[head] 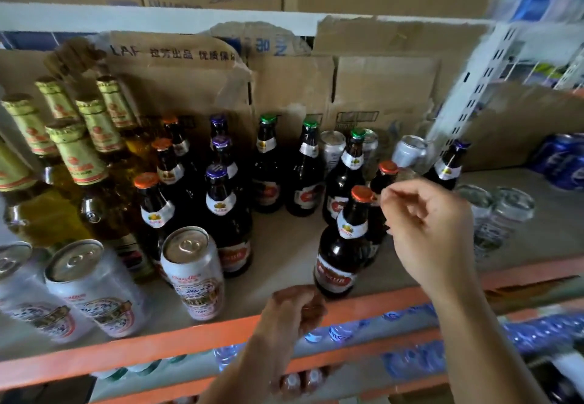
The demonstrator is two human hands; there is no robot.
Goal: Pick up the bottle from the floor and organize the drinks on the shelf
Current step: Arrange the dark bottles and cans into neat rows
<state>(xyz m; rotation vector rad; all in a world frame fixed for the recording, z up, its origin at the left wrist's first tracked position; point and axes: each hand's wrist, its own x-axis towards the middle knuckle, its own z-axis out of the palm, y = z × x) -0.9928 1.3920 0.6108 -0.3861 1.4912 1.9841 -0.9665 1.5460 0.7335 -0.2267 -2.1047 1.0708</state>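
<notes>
A brown glass bottle (343,245) with an orange cap and a red label stands upright near the front of the shelf (284,245). My right hand (426,223) hovers just right of its neck, thumb and fingers loosely curled toward the cap, with nothing in them. My left hand (294,312) is at the orange front rail (158,346), just below and left of that bottle; its fingers are curled and nothing shows in them. A second orange-capped bottle (384,179) stands right behind the first.
Brown bottles with purple (221,211), green (305,166) and orange caps fill the shelf's middle. Gold-foil bottles (79,157) stand at left and white cans (192,271) at front left. Wrapped cans (496,211) and blue cans (562,163) sit at right. Cardboard lines the back; water bottles sit below.
</notes>
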